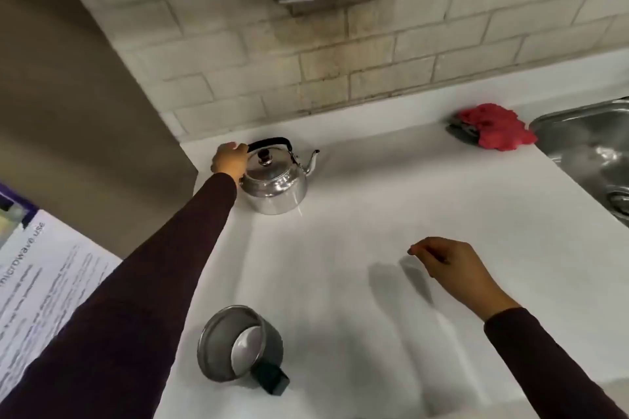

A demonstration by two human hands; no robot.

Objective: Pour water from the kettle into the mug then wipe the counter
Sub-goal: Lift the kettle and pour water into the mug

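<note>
A shiny steel kettle [275,180] with a black handle stands at the back left of the white counter [374,207], spout pointing right. My left hand [230,160] is at the left end of the kettle's handle, fingers curled on it. A steel mug [238,343] with a dark handle sits near the front edge, upright. My right hand [452,269] hovers over the counter's middle right, fingers loosely curled, holding nothing. A red cloth [493,126] lies bunched at the back right.
A steel sink [592,146] is set in the counter at the right, just past the cloth. A brown cabinet side [85,112] stands at the left with a printed notice [37,279] below it. A brick wall runs behind.
</note>
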